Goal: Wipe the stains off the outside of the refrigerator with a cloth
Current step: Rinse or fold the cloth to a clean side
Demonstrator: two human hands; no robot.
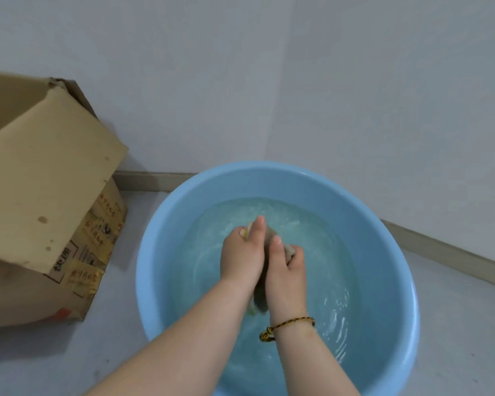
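We see both hands down in a light blue basin (pixel 160 224) that stands on the pale floor (pixel 69 352) near the corner of the white wall (pixel 240 81). The cloth (pixel 289 250) – a grey, wet bunch – sits squeezed between the two palms, just above the rippled water (pixel 332 281). The left hand (pixel 242 255) clasps it from the left, thumb laid along the top. The right hand (pixel 286 270) closes on it from the right, and the cloth bulges out past its curled fingers. More cloth hangs down between the wrists towards the water. A braided bracelet (pixel 293 322) circles the right wrist. To the left of the basin, apart from it, stands an open cardboard box (pixel 40 181) with taped labels on its side.
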